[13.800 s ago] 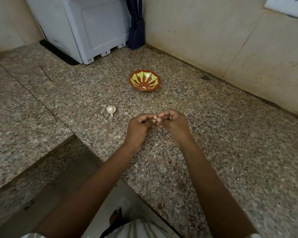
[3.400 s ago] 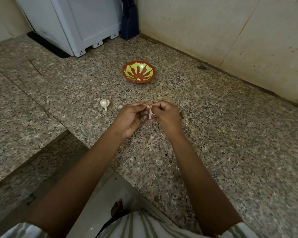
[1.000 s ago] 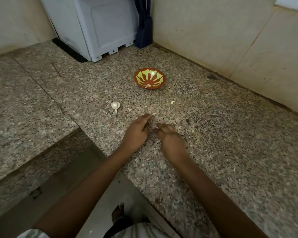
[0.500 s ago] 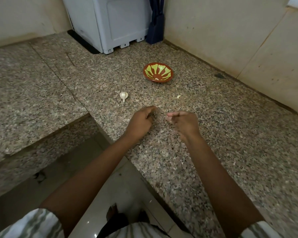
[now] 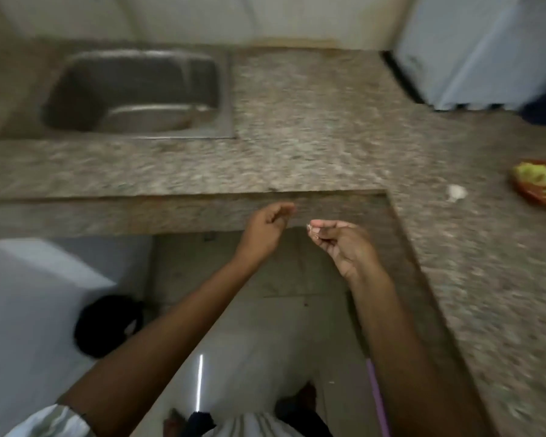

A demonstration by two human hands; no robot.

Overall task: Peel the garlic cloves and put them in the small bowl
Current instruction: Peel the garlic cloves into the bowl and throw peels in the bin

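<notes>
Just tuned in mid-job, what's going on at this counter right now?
A person stands in the corner of the speckled granite counter. Their right hand pinches a small pale scrap, peel or clove, too blurred to tell. The left hand is loosely curled and holds nothing. A white garlic piece lies on the counter beside the red and yellow small bowl, apart from both hands.

Blurred frame; steel sink point(image 5: 226, 96) set in granite counter point(image 5: 312, 127). Far right of sink, small bowl point(image 5: 538, 187) on the counter; garlic bulb point(image 5: 456, 193) just on its sink side. Below-right of sink, past the counter edge, right hand point(image 5: 344, 244) pinches a pale scrap point(image 5: 311, 228); left hand point(image 5: 265, 228) loosely curled, nearer the sink.
</notes>
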